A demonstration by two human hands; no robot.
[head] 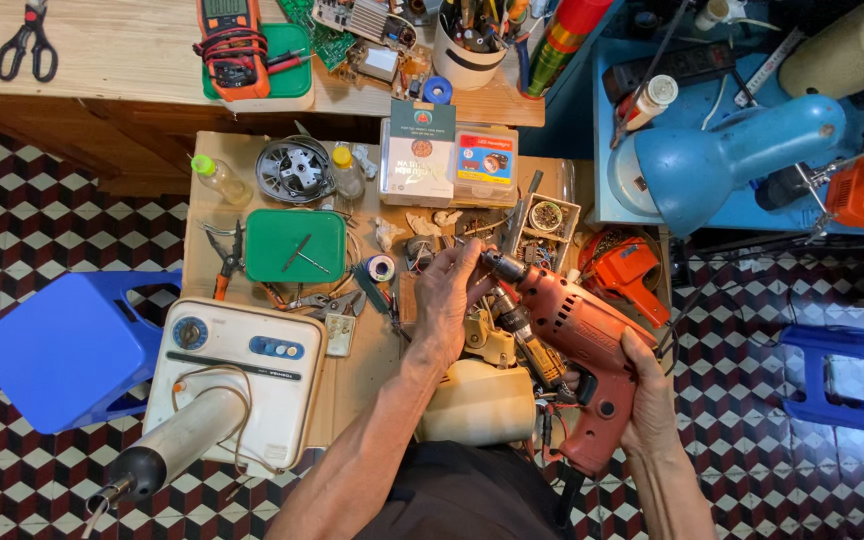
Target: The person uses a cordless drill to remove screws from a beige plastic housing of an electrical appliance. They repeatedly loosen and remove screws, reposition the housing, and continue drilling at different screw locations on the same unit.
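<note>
Right hand (642, 395) wraps the red drill (572, 335) handle; left hand (450, 295) pinches its chuck (500, 266) at eleven o'clock — chuck-tightening step, needing a firm twist.

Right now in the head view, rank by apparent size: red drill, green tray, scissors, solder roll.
1. red drill, though it sits nearer the camera
2. green tray
3. scissors
4. solder roll
</note>
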